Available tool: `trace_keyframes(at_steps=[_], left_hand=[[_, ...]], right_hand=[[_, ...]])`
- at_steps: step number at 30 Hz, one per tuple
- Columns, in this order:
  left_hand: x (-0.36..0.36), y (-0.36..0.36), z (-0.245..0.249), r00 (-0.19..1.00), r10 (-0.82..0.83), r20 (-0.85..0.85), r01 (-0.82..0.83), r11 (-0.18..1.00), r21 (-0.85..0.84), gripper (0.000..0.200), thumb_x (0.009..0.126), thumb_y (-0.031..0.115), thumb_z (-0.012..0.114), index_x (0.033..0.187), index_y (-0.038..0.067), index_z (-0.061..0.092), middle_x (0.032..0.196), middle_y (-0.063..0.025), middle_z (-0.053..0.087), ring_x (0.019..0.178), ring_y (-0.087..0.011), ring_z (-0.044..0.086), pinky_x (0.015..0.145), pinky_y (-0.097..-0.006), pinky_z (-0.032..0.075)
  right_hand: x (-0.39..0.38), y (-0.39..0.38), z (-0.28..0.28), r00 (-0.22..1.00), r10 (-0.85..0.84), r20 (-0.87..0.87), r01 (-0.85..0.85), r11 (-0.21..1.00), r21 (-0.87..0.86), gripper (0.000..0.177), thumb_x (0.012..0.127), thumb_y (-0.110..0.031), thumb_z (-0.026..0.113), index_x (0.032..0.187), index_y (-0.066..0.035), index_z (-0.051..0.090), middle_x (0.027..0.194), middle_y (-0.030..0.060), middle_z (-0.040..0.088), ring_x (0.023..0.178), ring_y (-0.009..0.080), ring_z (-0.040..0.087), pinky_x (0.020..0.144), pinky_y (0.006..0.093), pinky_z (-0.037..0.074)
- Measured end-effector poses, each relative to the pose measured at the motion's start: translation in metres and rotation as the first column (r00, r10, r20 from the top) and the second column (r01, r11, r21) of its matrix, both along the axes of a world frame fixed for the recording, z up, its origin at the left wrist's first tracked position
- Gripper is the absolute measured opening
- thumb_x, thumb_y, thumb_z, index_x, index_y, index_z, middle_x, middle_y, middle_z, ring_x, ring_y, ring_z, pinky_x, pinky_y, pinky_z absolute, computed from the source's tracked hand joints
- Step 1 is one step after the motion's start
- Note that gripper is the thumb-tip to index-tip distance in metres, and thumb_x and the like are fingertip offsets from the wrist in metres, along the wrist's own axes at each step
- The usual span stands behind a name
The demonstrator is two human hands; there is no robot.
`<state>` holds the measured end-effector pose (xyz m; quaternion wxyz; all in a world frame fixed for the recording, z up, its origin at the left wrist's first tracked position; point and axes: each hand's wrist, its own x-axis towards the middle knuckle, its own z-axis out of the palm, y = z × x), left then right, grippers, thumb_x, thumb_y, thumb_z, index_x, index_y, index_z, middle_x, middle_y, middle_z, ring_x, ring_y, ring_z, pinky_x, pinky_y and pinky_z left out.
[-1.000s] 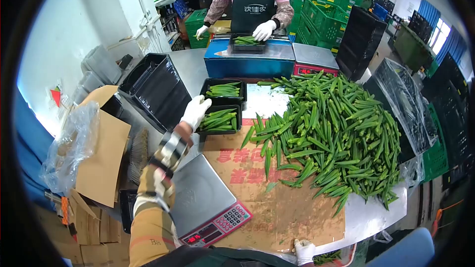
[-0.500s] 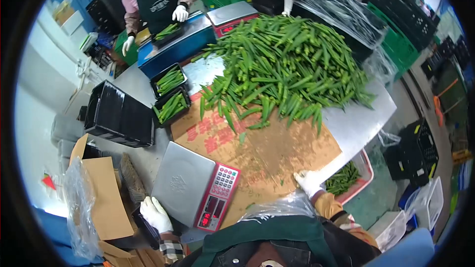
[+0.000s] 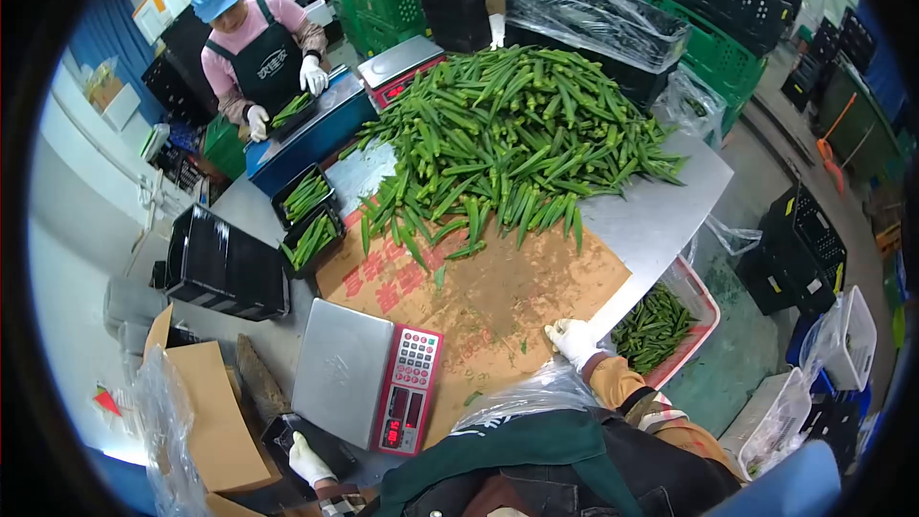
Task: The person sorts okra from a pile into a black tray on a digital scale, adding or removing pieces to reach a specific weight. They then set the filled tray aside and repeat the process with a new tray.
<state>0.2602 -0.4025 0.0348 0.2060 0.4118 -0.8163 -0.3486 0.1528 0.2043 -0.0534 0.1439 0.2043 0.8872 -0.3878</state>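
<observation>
My left hand [image 3: 308, 460], in a white glove, grips a small black tray [image 3: 337, 448] low beside the scale, thumb over its edge. The tray looks bare inside. My gloved right hand [image 3: 574, 342] rests at the near right edge of the cardboard sheet [image 3: 536, 278], holding nothing that shows, fingers partly stretched out. A digital scale [image 3: 347, 364] with a red keypad side stands between my hands, its plate bare. Beyond the cardboard rises a large heap of green okra [image 3: 522, 129]. Two black trays of okra [image 3: 311, 239] sit left of the heap.
Across the table a co-worker [image 3: 254, 62] holds a tray of okra over a blue machine [image 3: 306, 134]. A stack of black trays [image 3: 227, 263] and an open carton [image 3: 211, 402] stand at left. A crate of okra [image 3: 704, 321] sits below the table's right edge.
My left hand has brought the black tray up into fuller view beside the scale. The co-worker's hands have both come to their tray. The whole view has shifted, showing more of the room.
</observation>
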Motion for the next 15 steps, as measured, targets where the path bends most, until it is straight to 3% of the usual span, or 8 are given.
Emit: trace_keyframes(at_steps=[2, 3, 4, 6, 8, 11, 14, 15], left_hand=[[-0.002, -0.007, -0.004, 0.951, 0.228, -0.21, -0.121, 0.896, 0.428, 0.041, 0.098, 0.035, 0.066, 0.097, -0.006, 0.072, 0.09, -0.0072, 0.071, 0.074, -0.0194, 0.061, 0.072, -0.0342, 0.054], [0.001, -0.019, -0.013, 0.881, 0.357, -0.311, -0.065, 0.742, 0.667, 0.042, 0.097, 0.035, 0.068, 0.104, -0.006, 0.073, 0.097, -0.0088, 0.072, 0.079, -0.0212, 0.065, 0.077, -0.0347, 0.056], [0.004, -0.017, -0.007, 0.847, 0.405, -0.344, -0.083, 0.74, 0.667, 0.042, 0.097, 0.034, 0.069, 0.112, -0.004, 0.071, 0.106, -0.0102, 0.07, 0.088, -0.0248, 0.067, 0.085, -0.0383, 0.057], [-0.007, -0.006, 0.015, 0.854, 0.341, -0.394, -0.124, 0.867, 0.482, 0.038, 0.097, 0.033, 0.067, 0.109, -0.002, 0.072, 0.105, -0.011, 0.071, 0.088, -0.026, 0.068, 0.085, -0.0392, 0.057], [-0.026, 0.022, 0.053, 0.942, 0.108, -0.318, -0.086, 0.993, 0.083, 0.034, 0.097, 0.032, 0.066, 0.106, 0.0, 0.073, 0.103, -0.0117, 0.072, 0.089, -0.0271, 0.068, 0.085, -0.0402, 0.056], [-0.061, 0.082, 0.108, 0.98, -0.197, -0.001, 0.172, 0.857, -0.485, 0.029, 0.098, 0.03, 0.064, 0.102, 0.003, 0.075, 0.101, -0.0128, 0.074, 0.089, -0.0288, 0.069, 0.085, -0.0416, 0.055], [-0.098, 0.131, 0.135, 0.863, -0.42, 0.28, 0.505, 0.72, -0.476, 0.026, 0.099, 0.028, 0.062, 0.098, 0.006, 0.076, 0.099, -0.0139, 0.075, 0.09, -0.0305, 0.07, 0.085, -0.0431, 0.054], [-0.107, 0.131, 0.126, 0.817, -0.555, 0.16, 0.574, 0.751, -0.326, 0.029, 0.099, 0.028, 0.061, 0.095, 0.004, 0.076, 0.099, -0.0135, 0.075, 0.091, -0.0308, 0.07, 0.085, -0.0428, 0.054]], right_hand=[[0.003, 0.001, -0.015, 1.0, -0.008, -0.019, 0.008, 1.0, -0.004, 0.04, 0.095, -0.046, 0.063, 0.081, -0.009, 0.07, 0.068, 0.0086, 0.07, 0.072, 0.0283, 0.07, 0.073, 0.0419, 0.053], [0.002, 0.001, -0.018, 0.999, -0.014, -0.031, 0.014, 1.0, -0.007, 0.04, 0.095, -0.046, 0.062, 0.081, -0.009, 0.07, 0.068, 0.0086, 0.071, 0.073, 0.0287, 0.07, 0.074, 0.0423, 0.053], [0.002, 0.002, -0.009, 1.0, -0.005, 0.002, 0.005, 0.999, -0.037, 0.042, 0.094, -0.048, 0.061, 0.082, -0.009, 0.07, 0.071, 0.0103, 0.071, 0.076, 0.0313, 0.07, 0.075, 0.044, 0.053], [0.003, 0.002, -0.026, 0.998, 0.009, -0.063, -0.009, 1.0, -0.006, 0.043, 0.094, -0.049, 0.06, 0.083, -0.009, 0.07, 0.073, 0.0116, 0.071, 0.077, 0.0329, 0.07, 0.076, 0.0448, 0.053], [0.003, 0.003, -0.025, 0.998, 0.02, -0.064, -0.021, 1.0, -0.013, 0.043, 0.094, -0.049, 0.059, 0.083, -0.01, 0.071, 0.075, 0.0135, 0.071, 0.078, 0.0353, 0.07, 0.076, 0.046, 0.053], [-0.001, 0.004, -0.015, 0.996, 0.075, -0.046, -0.074, 0.997, 0.038, 0.043, 0.094, -0.05, 0.059, 0.081, -0.01, 0.071, 0.072, 0.0112, 0.071, 0.074, 0.0342, 0.07, 0.073, 0.0455, 0.054], [0.003, 0.005, -0.021, 0.995, 0.083, -0.052, -0.084, 0.997, 0.001, 0.046, 0.095, -0.052, 0.058, 0.077, -0.011, 0.071, 0.067, 0.0071, 0.071, 0.066, 0.0296, 0.07, 0.068, 0.0433, 0.054], [0.001, 0.006, -0.019, 0.996, 0.069, -0.056, -0.069, 0.998, -0.009, 0.047, 0.095, -0.052, 0.057, 0.076, -0.011, 0.071, 0.066, 0.0065, 0.071, 0.064, 0.0287, 0.069, 0.067, 0.0428, 0.054]])
